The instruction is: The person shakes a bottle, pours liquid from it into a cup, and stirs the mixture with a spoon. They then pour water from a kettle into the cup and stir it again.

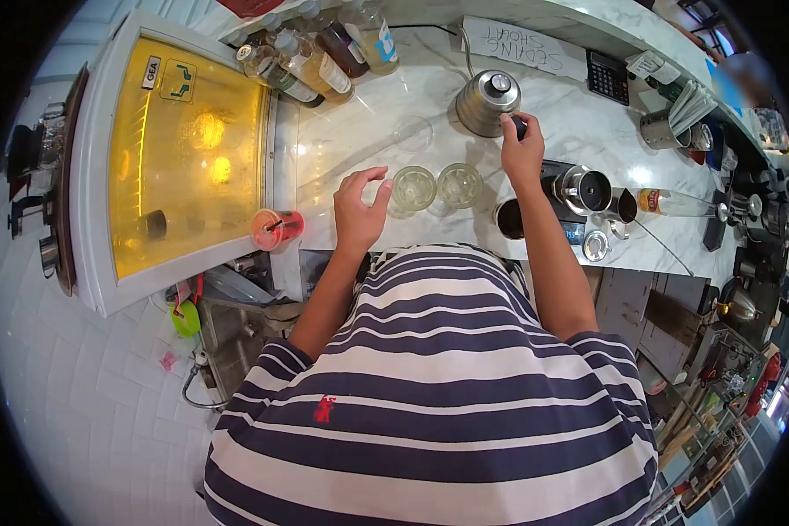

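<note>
My right hand (522, 151) is closed round the black handle of a steel gooseneck kettle (485, 103), which is near the back of the marble counter. Two clear glasses stand side by side in front of me, a left glass (414, 188) and a right glass (459, 185). Just left of the left glass, my left hand (361, 207) has its fingers apart and curved, holding nothing. To the right of my right forearm are a steel pitcher (585, 190) and a smaller steel cup (622, 206). Part of a scale display (574, 233) shows beside the forearm.
Several bottles (324, 77) stand at the back left, beside a yellow-lit glass-front cabinet (184, 158). A red drink cup (276, 229) is at the left edge. Further right are a calculator (607, 76), a clear bottle (675, 203) and a steel container of packets (662, 130).
</note>
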Motion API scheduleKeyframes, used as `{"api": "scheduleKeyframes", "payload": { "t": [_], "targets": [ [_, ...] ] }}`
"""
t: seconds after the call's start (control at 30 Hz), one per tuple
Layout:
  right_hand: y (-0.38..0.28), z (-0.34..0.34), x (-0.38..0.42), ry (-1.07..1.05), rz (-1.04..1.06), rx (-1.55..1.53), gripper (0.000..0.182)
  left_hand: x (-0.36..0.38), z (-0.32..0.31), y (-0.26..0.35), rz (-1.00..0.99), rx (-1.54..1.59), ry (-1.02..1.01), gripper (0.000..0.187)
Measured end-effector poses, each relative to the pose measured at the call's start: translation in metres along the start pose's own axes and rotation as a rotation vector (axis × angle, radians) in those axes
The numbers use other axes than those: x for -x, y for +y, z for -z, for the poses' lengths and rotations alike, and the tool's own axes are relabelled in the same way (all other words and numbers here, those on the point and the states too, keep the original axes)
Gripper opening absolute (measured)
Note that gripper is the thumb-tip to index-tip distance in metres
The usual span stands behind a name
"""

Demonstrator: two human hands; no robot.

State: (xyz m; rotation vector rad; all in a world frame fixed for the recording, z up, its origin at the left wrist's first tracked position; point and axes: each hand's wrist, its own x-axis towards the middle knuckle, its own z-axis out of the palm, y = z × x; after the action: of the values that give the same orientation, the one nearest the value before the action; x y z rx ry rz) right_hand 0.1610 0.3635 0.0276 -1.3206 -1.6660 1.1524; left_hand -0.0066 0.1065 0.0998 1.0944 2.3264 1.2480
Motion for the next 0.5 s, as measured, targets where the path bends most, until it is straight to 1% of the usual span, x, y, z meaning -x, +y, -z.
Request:
{"api": "scheduleKeyframes", "payload": {
  "t": [0.2, 0.4, 0.5],
  "targets": [
    [-0.001, -0.005, -0.019, 0.005, 0.102, 0.075, 0.041, 0.005, 0.004, 0.002, -0.019, -0.011, 0.005, 0.024],
    [-0.010, 0.000, -0.041, -0.031, 0.101, 0.202, 0.037, 0.013, 0.005, 0.000, -0.032, -0.013, 0.012, 0.024],
    [-0.011, 0.000, -0.056, -0.027, 0.095, 0.341, 0.032, 0.016, 0.006, 0.000, -0.031, -0.012, 0.014, 0.023]
  ]
}}
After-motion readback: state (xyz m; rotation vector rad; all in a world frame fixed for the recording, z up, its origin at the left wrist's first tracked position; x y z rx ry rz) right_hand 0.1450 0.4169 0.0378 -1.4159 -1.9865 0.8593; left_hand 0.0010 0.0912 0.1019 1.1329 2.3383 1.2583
